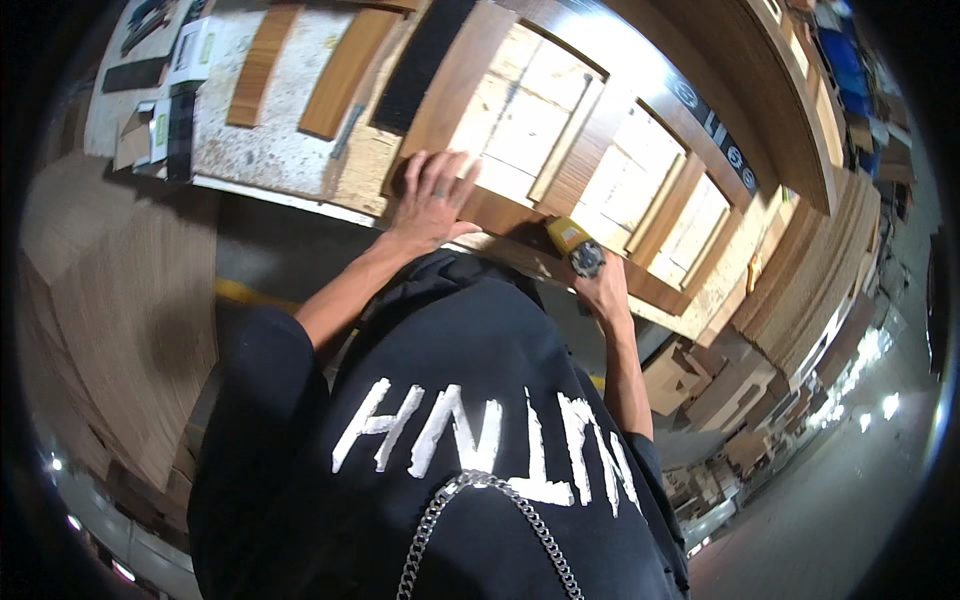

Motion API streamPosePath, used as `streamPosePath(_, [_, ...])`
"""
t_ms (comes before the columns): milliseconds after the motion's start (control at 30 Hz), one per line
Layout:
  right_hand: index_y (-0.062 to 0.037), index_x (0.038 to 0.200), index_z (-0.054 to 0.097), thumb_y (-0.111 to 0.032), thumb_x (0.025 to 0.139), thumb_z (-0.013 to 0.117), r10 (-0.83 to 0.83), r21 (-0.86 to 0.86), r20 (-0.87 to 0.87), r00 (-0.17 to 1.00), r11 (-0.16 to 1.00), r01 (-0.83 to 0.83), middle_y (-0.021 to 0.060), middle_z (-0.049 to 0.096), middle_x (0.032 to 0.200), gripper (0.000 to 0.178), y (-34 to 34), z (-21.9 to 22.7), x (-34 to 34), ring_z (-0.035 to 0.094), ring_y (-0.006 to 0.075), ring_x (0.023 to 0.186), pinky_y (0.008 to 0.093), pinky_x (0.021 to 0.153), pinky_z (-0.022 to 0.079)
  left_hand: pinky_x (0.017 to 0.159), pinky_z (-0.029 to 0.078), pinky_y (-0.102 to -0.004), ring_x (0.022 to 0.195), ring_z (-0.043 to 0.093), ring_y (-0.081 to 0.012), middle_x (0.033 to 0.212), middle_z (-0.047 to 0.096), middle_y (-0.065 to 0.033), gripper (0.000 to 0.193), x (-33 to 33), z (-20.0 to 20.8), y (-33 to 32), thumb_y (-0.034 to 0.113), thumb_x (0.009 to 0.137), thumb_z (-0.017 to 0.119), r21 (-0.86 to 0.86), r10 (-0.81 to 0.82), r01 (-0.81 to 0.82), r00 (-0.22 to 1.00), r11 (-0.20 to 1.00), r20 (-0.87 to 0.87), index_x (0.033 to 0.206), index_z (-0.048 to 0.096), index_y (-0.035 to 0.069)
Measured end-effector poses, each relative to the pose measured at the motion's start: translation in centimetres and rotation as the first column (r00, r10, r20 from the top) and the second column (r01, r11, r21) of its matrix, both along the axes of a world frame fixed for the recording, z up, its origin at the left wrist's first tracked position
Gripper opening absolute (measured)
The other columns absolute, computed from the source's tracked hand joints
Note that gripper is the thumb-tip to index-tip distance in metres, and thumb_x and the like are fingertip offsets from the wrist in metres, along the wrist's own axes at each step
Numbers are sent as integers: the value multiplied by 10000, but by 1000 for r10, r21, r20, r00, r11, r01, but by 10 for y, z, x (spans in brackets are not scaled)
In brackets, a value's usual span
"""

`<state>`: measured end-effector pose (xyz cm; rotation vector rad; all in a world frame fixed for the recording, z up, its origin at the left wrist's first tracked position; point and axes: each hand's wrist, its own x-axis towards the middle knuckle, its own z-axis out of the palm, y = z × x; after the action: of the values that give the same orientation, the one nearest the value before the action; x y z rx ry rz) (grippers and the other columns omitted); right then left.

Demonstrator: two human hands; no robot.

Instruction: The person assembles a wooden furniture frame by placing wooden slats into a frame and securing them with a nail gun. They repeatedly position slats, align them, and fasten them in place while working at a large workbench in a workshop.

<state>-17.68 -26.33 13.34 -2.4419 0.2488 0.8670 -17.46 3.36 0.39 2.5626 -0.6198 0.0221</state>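
Note:
My left hand (432,200) lies with its fingers spread over the near left corner of a brown wood-grain panel frame (505,218). My right hand (606,288) grips a yellow and dark power drill (572,243) at the frame's near rail. Its tip is hidden beneath the tool body. Between the frame's long rails run several crosspieces, with a pale strip (568,140) along one of them. Through the openings shows the speckled bench top (625,170). A black panel (424,65) lies just left of the frame.
Loose wood-grain strips (262,65) lie on the bench at left, near small boxes (190,50). A tall brown panel (740,80) rises along the far right. Stacked boards (815,265) stand right of the bench; large brown boards (125,300) are at left.

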Motion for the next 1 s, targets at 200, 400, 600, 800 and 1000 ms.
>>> streamPosePath(200, [53,1040,719,-151,823,744,-19,48,55,998,999,16,230,737,876,300,47,2,7,732,337,825,405,752,554,1199,302,-475,1432,338,-354,1505,377,-154,1159,-9,-4,71,478,642,915,-108,270,-281,957,954,-102,1534,352,-1])
streamPosePath(400, [60,1098,698,-173,791,792,70,61,-40,997,996,-67,245,738,877,397,126,10,48,737,370,843,425,769,566,1225,291,-465,1428,392,-317,1471,463,-115,960,-9,-10,77,441,740,851,-143,247,-256,966,956,-82,1480,431,-4])
streamPosePath(600, [63,1109,682,-209,761,819,159,107,5,987,981,-159,295,713,873,463,151,-8,63,714,432,852,465,763,558,1227,279,-478,1424,411,-310,1471,489,-94,873,-7,-11,77,556,832,713,-234,282,-289,957,928,-62,1470,464,13])
streamPosePath(800, [48,1112,676,-258,756,833,223,124,24,975,967,-224,283,716,870,495,152,-17,63,712,433,846,479,765,555,1214,293,-479,1421,422,-299,1465,507,-84,876,-7,-16,78,597,826,688,-233,278,-280,960,931,-42,1455,494,17])
streamPosePath(1000, [40,1106,675,-250,764,832,236,115,17,972,965,-236,271,721,874,475,152,-18,62,714,426,842,471,756,559,1206,313,-480,1415,431,-306,1460,523,-77,853,-8,-12,80,552,817,746,-223,285,-295,955,929,-77,1460,513,43])
